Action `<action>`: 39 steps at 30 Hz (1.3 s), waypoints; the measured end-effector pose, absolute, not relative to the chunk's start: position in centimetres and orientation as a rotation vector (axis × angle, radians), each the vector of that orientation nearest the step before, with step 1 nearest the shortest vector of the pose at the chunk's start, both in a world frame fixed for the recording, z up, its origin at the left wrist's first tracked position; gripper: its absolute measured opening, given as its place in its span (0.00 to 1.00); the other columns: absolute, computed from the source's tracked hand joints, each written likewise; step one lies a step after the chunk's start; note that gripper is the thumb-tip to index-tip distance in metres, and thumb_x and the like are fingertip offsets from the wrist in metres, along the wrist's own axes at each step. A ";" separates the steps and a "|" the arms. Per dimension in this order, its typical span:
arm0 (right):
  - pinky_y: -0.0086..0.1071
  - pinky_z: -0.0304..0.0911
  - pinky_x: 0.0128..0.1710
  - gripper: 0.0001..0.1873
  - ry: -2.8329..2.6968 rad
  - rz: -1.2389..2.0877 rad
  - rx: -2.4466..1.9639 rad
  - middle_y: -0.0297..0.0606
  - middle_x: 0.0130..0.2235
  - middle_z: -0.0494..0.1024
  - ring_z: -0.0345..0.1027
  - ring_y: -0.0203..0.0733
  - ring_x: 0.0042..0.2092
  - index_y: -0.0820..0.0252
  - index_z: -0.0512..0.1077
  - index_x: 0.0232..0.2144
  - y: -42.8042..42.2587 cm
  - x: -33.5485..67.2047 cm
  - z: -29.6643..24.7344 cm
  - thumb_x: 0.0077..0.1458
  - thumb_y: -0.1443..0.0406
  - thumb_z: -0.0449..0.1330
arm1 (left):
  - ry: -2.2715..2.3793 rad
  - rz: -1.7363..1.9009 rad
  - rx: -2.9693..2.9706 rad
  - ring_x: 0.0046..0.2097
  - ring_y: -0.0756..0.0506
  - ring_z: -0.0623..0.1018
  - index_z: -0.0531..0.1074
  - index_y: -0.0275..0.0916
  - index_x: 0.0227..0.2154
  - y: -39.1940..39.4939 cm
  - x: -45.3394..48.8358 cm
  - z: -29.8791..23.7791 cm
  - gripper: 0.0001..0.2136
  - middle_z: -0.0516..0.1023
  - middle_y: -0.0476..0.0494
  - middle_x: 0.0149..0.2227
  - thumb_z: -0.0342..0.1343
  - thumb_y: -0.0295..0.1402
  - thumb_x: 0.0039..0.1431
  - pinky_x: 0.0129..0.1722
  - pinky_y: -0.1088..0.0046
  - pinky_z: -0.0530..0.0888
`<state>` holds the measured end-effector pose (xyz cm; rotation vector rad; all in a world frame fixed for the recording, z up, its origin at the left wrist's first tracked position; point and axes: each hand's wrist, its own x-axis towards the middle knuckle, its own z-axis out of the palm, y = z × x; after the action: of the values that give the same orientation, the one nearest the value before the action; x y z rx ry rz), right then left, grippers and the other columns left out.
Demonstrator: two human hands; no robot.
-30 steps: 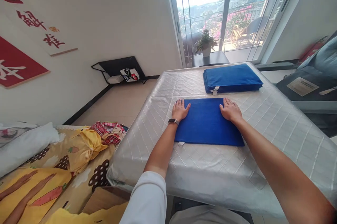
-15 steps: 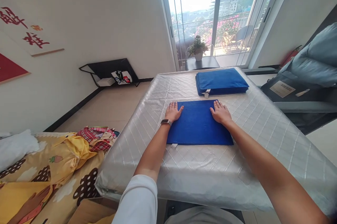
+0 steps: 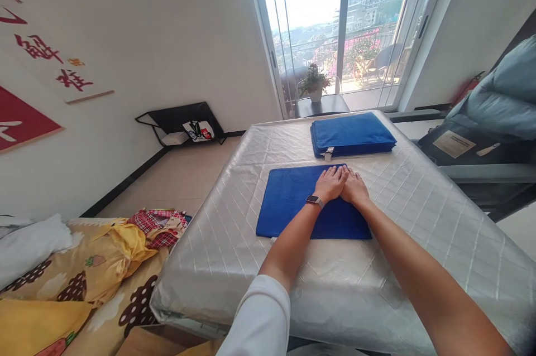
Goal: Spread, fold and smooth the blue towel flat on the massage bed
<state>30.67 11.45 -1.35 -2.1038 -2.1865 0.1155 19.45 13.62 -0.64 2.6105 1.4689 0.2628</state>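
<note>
A folded blue cloth (image 3: 288, 200) lies flat on the silver quilted table cover (image 3: 226, 222). My left hand (image 3: 330, 183), with a watch at the wrist, rests on its right half, fingers stretched out and palm down. Right beside it, my right hand (image 3: 354, 187) lies flat at the cloth's right edge. The two hands touch or overlap near the far right corner, and neither grips anything. Beyond them sits a stack of folded blue cloths (image 3: 352, 131) with a white tag (image 3: 329, 153) at its near left corner.
Left of the table is a bed with yellow patterned bedding (image 3: 96, 261) and a white pillow (image 3: 37, 244). A black rack (image 3: 184, 121) stands by the wall. Behind the table, a potted plant (image 3: 315, 85) sits on a chair. A grey recliner (image 3: 494, 105) is at the right.
My left hand has moved right across the cloth, from its left edge to beside my right hand. The right hand stays near the right edge. The view has shifted slightly.
</note>
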 end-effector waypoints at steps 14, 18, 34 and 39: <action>0.45 0.36 0.73 0.39 -2.121 0.219 -2.189 0.45 0.76 0.43 0.37 0.47 0.75 0.72 0.45 0.74 12.3 30.3 -0.6 0.70 0.54 0.34 | 2.085 0.179 2.252 0.75 0.40 0.49 0.50 0.32 0.73 14.2 -0.7 -0.7 0.39 0.48 0.37 0.75 0.25 0.56 0.71 0.73 0.60 0.48; 0.50 0.37 0.72 0.38 -2.153 0.174 -2.172 0.45 0.75 0.44 0.38 0.50 0.75 0.70 0.48 0.74 13.4 30.5 0.1 0.70 0.54 0.36 | 2.089 0.213 2.263 0.75 0.40 0.49 0.51 0.32 0.73 14.1 -0.5 -0.9 0.40 0.48 0.36 0.75 0.26 0.58 0.70 0.73 0.60 0.48; 0.41 0.37 0.73 0.39 -2.077 0.166 -2.110 0.46 0.75 0.48 0.40 0.46 0.75 0.74 0.49 0.73 13.4 30.2 -0.8 0.71 0.53 0.36 | 2.021 0.257 2.437 0.70 0.33 0.62 0.69 0.29 0.62 14.7 9.3 3.1 0.31 0.66 0.27 0.67 0.36 0.49 0.74 0.69 0.55 0.58; 0.40 0.38 0.73 0.38 -2.179 0.103 -2.065 0.46 0.75 0.46 0.38 0.45 0.75 0.72 0.48 0.74 13.4 31.1 -1.9 0.66 0.61 0.44 | 1.430 0.599 2.553 0.65 0.44 0.70 0.72 0.38 0.60 13.5 19.8 1.1 0.24 0.72 0.39 0.64 0.37 0.43 0.76 0.65 0.68 0.66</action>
<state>31.08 13.36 -1.87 -2.0652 -2.1794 0.1026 19.80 13.45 1.10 2.5535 1.4303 0.5991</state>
